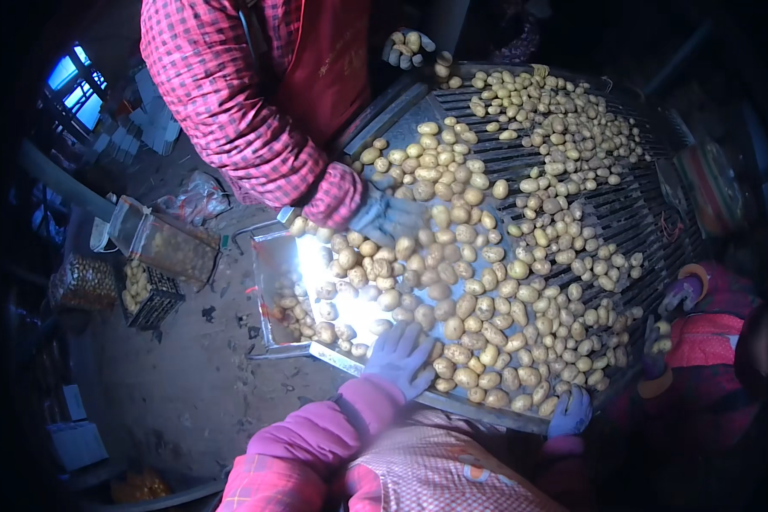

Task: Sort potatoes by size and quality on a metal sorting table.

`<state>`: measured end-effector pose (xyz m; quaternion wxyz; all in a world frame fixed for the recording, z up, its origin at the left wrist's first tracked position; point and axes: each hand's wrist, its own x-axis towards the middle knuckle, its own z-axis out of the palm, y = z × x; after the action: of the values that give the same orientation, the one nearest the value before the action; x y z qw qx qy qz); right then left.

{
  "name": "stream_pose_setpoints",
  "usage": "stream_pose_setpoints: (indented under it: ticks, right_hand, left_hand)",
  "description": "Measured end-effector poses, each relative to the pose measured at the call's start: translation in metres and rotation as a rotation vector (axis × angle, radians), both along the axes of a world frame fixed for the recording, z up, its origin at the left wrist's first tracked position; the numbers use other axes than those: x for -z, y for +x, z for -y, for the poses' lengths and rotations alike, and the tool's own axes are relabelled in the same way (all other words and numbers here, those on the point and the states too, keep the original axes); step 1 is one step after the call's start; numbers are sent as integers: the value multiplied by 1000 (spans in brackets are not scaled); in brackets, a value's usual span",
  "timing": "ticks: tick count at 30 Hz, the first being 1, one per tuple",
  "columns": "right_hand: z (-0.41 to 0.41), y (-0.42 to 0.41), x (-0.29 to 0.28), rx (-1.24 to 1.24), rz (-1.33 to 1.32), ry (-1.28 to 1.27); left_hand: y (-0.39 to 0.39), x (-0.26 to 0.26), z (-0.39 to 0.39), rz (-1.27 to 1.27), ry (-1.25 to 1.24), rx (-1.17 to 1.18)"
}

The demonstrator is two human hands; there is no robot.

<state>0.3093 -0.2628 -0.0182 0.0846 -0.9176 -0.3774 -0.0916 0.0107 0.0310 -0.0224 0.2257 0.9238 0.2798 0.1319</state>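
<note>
My left hand [399, 360], in a pale purple glove, lies with spread fingers on potatoes at the near rim of a slatted sorting table [467, 409]. At the same rim, further right, my right hand [569, 411], gloved alike, touches potatoes [496, 398] at the edge; whether it grips one cannot be told. Many potatoes cover the tray and the dark slats [505, 153]. Bright light washes out the chute, beneath which an open bag or crate [288, 320] holds more potatoes.
Across the chute, a co-worker's blue-gloved hand [390, 214] reaches over the potatoes. Another worker's gloved hand [409, 50] holds potatoes at the far edge; a further worker [704, 339] stands at the right. Left on the floor are a black crate [157, 301] and filled bags [179, 253].
</note>
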Motion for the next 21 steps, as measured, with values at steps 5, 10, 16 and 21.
stream_pose_setpoints:
  ticks: [5, 10, 16, 21]
  right_hand:
    - [5, 3, 5, -7, 15, -13]
    - [10, 7, 15, 5, 67, 7]
    - [15, 15, 20, -18, 131, -105]
    - [14, 13, 16, -84, 158, -110]
  left_hand:
    - [-1, 6, 4, 6, 30, -19]
    - [1, 5, 3, 61, 23, 2]
    - [3, 0, 2, -43, 62, 27]
    - [-1, 3, 5, -123, 31, 20]
